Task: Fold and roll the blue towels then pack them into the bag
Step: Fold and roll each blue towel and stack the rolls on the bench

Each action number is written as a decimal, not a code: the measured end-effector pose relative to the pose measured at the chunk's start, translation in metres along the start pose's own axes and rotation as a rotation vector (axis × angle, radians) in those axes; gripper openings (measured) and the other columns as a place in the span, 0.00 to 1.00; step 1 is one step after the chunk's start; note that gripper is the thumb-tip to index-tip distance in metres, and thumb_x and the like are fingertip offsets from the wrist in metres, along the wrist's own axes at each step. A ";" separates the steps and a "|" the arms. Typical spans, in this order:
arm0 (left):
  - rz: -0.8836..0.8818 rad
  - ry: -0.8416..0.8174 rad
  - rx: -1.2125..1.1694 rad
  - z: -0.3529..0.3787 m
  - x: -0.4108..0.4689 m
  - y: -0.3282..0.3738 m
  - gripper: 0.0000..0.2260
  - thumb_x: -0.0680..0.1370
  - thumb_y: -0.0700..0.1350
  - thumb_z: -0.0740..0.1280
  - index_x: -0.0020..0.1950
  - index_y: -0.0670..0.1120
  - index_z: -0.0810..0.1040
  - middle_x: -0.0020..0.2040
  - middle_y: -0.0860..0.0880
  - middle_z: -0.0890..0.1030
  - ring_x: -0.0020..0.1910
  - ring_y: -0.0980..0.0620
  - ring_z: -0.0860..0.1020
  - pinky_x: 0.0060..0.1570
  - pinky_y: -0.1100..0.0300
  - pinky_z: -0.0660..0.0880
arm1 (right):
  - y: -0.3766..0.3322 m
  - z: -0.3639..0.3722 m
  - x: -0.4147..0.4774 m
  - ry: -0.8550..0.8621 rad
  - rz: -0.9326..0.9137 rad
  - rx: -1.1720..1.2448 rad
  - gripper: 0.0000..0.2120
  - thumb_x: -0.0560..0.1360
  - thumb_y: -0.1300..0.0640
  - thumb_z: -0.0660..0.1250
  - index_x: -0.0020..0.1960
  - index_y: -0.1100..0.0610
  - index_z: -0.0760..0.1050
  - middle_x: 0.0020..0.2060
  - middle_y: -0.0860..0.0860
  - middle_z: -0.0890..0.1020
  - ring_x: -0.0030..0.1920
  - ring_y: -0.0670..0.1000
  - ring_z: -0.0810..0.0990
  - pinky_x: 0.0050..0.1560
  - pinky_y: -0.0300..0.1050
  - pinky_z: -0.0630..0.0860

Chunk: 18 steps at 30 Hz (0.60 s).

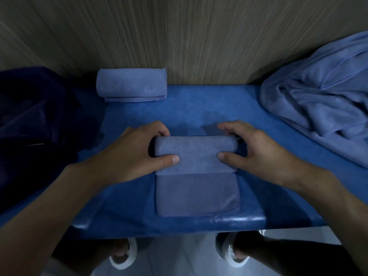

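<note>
On the table [199, 108], left hand [127, 154] and right hand [258, 154] fingers [229, 158] grip the half-rolled towel [195, 150].

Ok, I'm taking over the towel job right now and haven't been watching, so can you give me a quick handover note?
Hands: left hand and right hand each grip one end of the half-rolled towel in the middle of the table. Its flat tail lies unrolled toward the near edge.
Done: one rolled towel sits at the back by the wood wall.
Left: finish this roll, then fold and roll the crumpled pile on the right. Pack all the rolls into what looks like the dark navy bag on the left. Its contents aren't visible.
</note>
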<state>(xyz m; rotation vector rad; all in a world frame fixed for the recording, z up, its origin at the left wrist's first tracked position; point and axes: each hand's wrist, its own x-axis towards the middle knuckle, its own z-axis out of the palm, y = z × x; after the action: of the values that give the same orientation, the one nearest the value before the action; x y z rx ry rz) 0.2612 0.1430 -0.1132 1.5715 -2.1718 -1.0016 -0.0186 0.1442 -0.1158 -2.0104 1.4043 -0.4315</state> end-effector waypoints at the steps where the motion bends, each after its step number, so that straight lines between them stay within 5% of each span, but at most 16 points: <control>1: -0.006 0.019 -0.036 0.000 0.001 0.001 0.14 0.70 0.58 0.73 0.50 0.60 0.72 0.47 0.61 0.78 0.48 0.64 0.75 0.44 0.60 0.76 | 0.000 0.001 0.001 0.026 -0.018 0.007 0.28 0.72 0.52 0.73 0.69 0.54 0.70 0.54 0.44 0.74 0.54 0.39 0.73 0.57 0.30 0.69; 7: 0.092 0.214 -0.086 0.002 0.002 0.005 0.20 0.69 0.51 0.76 0.54 0.61 0.68 0.52 0.64 0.73 0.56 0.61 0.73 0.54 0.63 0.69 | -0.007 0.002 0.005 0.170 -0.136 0.002 0.22 0.69 0.62 0.76 0.61 0.55 0.76 0.50 0.48 0.71 0.52 0.42 0.73 0.56 0.29 0.67; 10: 0.226 0.241 0.066 0.004 0.003 0.007 0.16 0.71 0.45 0.74 0.52 0.56 0.70 0.50 0.62 0.72 0.53 0.60 0.71 0.53 0.61 0.69 | -0.011 0.004 0.006 0.210 -0.192 -0.060 0.19 0.67 0.64 0.73 0.55 0.52 0.75 0.50 0.46 0.69 0.52 0.47 0.73 0.56 0.42 0.73; 12: 0.302 0.244 0.133 0.006 0.003 0.008 0.12 0.72 0.40 0.71 0.48 0.51 0.70 0.49 0.60 0.71 0.51 0.57 0.71 0.52 0.57 0.69 | -0.013 0.005 0.005 0.213 -0.243 -0.157 0.19 0.65 0.63 0.71 0.54 0.52 0.73 0.51 0.45 0.67 0.52 0.50 0.72 0.55 0.52 0.73; 14: 0.339 0.213 0.178 0.007 0.004 0.005 0.15 0.70 0.34 0.70 0.47 0.49 0.68 0.51 0.58 0.73 0.53 0.55 0.73 0.54 0.56 0.68 | -0.016 0.006 0.003 0.163 -0.286 -0.243 0.20 0.64 0.61 0.71 0.54 0.52 0.71 0.53 0.46 0.66 0.53 0.50 0.70 0.55 0.50 0.70; 18: 0.368 0.078 0.250 0.008 0.000 0.001 0.16 0.69 0.41 0.73 0.46 0.49 0.66 0.60 0.57 0.75 0.55 0.68 0.68 0.56 0.74 0.61 | -0.018 0.008 -0.008 -0.003 -0.308 -0.287 0.21 0.66 0.45 0.73 0.51 0.48 0.65 0.58 0.45 0.69 0.59 0.48 0.71 0.58 0.46 0.66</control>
<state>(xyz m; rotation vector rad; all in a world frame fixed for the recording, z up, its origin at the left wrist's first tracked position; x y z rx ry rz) 0.2558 0.1461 -0.1187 1.2095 -2.4822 -0.5655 -0.0036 0.1585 -0.1092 -2.4740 1.2112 -0.3738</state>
